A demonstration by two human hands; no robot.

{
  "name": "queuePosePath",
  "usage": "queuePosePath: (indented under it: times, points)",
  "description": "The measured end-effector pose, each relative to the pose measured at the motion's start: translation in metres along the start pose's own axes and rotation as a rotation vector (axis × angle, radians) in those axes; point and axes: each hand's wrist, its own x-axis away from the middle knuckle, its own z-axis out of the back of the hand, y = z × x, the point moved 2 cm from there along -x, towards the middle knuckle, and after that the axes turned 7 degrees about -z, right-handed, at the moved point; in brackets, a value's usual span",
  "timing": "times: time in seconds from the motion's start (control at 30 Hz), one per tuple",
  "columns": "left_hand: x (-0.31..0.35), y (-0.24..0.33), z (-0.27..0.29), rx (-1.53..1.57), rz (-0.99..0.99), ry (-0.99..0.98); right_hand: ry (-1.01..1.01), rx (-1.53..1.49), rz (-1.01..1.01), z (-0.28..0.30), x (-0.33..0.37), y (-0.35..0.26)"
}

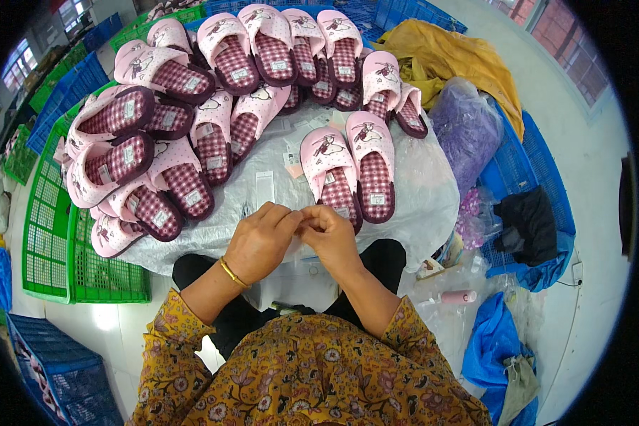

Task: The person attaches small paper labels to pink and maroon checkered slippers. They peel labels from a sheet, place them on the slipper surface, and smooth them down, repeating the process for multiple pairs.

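Observation:
Before my body, my left hand [260, 240] and my right hand [332, 240] meet at the fingertips, both pinched closed. Whatever lies between the fingers is too small to make out. Just beyond my right hand rests a pair of pink slippers, a left slipper [326, 150] and a right slipper [371, 147], with plaid insoles and white labels. A white paper tag [265, 187] lies on the plastic-covered table [252, 206] beyond my left hand. More pink slippers [273, 60] are heaped along the table's far and left sides, some overlapping.
Green crates [46, 216] stand against the table's left side, and a blue crate [67, 366] is at lower left. On the right are a purple plastic-wrapped bundle [465, 131], yellow cloth [451, 53] and black cloth [525, 227]. A pink bottle [459, 296] lies on the floor.

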Motion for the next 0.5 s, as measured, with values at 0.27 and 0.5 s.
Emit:
queuePosePath:
  times: [0.27, 0.5]
  points:
    - [0.011, -0.028, 0.002, 0.779, 0.474, -0.198, -0.098, -0.083, -0.098, -0.001, 0.012, -0.007]
    - [0.03, -0.044, -0.002, 1.195, 0.581, -0.462, -0.254, -0.064, -0.152, -0.001, 0.026, 0.002]
